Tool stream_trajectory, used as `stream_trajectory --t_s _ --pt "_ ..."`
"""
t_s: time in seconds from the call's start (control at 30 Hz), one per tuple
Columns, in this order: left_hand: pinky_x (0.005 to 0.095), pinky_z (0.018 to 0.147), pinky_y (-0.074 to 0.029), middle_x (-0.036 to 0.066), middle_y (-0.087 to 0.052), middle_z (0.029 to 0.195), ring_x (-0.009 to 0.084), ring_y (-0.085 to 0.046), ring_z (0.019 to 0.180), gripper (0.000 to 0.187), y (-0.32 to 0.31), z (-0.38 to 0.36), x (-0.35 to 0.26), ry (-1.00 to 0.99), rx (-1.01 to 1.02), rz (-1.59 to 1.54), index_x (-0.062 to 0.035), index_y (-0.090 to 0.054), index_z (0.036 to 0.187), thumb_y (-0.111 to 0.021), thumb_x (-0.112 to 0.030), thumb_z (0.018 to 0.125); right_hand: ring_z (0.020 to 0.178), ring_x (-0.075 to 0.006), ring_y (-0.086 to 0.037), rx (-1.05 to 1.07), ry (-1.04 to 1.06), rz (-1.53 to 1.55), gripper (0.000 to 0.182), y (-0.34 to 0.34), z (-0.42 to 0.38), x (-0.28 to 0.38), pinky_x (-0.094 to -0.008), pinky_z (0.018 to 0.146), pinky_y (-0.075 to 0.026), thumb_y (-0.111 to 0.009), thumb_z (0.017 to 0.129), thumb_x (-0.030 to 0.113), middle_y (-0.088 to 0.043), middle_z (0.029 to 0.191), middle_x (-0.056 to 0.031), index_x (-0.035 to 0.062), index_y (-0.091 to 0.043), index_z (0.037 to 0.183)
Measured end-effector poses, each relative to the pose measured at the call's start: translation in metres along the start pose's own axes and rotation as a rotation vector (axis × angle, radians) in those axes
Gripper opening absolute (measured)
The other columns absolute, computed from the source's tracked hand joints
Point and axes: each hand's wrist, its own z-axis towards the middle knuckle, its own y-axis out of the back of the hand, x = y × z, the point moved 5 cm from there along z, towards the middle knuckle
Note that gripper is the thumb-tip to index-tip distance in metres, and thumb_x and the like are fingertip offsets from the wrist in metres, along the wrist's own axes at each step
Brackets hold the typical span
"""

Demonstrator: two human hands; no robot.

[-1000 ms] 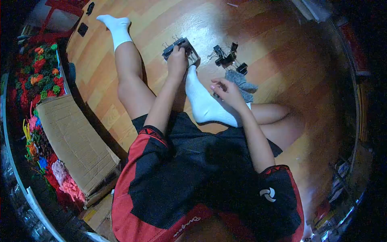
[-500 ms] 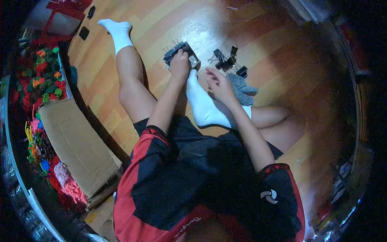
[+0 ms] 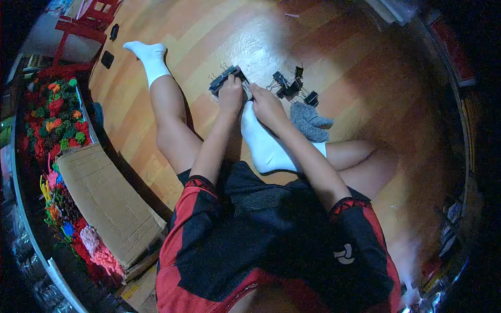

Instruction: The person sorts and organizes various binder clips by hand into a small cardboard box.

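Note:
Between my legs lies a flat dark piece (image 3: 221,81) with black binder clips along its far edge. My left hand (image 3: 231,93) is closed on its near side, fingers bent over it. My right hand (image 3: 265,103) reaches the piece's right edge, just beyond the toes of my bent foot in a white sock (image 3: 263,141); its fingers are pressed together there, and what they grip is too small to make out. Several loose black binder clips (image 3: 288,86) lie to the right, beside a grey cloth bundle (image 3: 309,122).
A cardboard box (image 3: 109,198) stands at the left, along colourful yarn pieces (image 3: 57,115). A dark flat object (image 3: 107,59) and a small black item (image 3: 114,32) lie at the upper left near red furniture (image 3: 78,31). My other leg stretches forward.
My right hand has moved left from beside the clips to the edge of the dark piece, and its fingers have closed. My left hand stays on the piece. The view has shifted slightly.

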Motion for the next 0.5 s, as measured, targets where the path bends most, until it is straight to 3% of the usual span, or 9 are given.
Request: stream_trajectory --t_s 0.27,0.5 --pt "0.0301 0.054 -0.047 0.013 -0.053 0.080 0.0225 -0.055 0.064 0.008 -0.0056 0.0028 -0.0044 -0.025 0.008 -0.029 -0.0005 -0.052 0.067 -0.052 -0.004 0.060 0.098 -0.0303 -0.049 0.025 -0.024 0.083 0.042 0.0004 -0.0029 -0.0078 -0.0352 0.086 -0.038 -0.044 0.067 0.001 -0.048 0.111 -0.0183 -0.0008 -0.047 0.109" --pt "0.0336 0.057 -0.047 0.015 -0.054 0.081 0.0269 -0.056 0.070 0.017 0.0021 -0.0066 -0.0002 0.151 -0.036 -0.128 0.0012 -0.055 0.081 -0.050 -0.002 0.066 0.097 -0.0314 -0.050 0.011 -0.016 0.081 0.042 0.0040 -0.0025 -0.0045 -0.0350 0.085 -0.038 -0.043 0.068 0.001 -0.049 0.110 -0.0185 0.0000 -0.047 0.111"
